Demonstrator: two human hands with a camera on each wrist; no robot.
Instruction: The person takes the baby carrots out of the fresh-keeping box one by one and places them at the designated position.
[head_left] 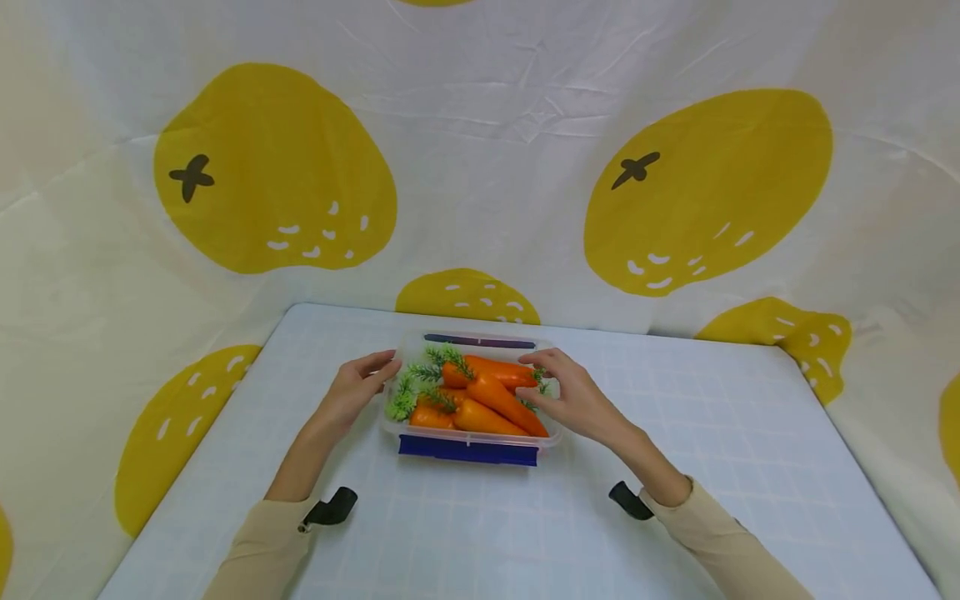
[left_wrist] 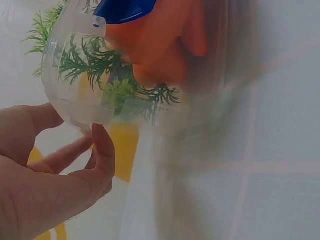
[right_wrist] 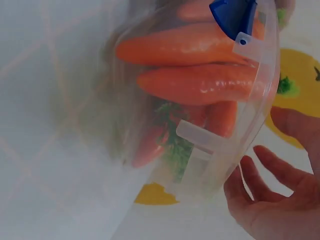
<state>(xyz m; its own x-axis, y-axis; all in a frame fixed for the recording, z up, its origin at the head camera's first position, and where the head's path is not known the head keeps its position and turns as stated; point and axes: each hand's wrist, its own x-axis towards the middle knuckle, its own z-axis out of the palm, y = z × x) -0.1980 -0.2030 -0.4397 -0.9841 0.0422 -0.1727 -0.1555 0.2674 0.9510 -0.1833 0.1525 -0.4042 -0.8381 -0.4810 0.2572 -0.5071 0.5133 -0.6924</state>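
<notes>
"Head view: where's the box (head_left: 465,437)?"
"On the tabletop (head_left: 480,533), left hand (head_left: 352,392) and right hand (head_left: 573,400) flanking it, perhaps for balance; carrots (head_left: 497,402) heaped inside."
"Left wrist?"
"Grip relaxed at the box's end."
"Right wrist?"
"Grip wide, opposite end."

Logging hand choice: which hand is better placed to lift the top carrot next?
Probably the right hand: in the head view, its fingertips appear over the box, near the top carrot. The left hand is at the other end, by the greens.

The head view is evenly bright, wrist views dim.
</notes>
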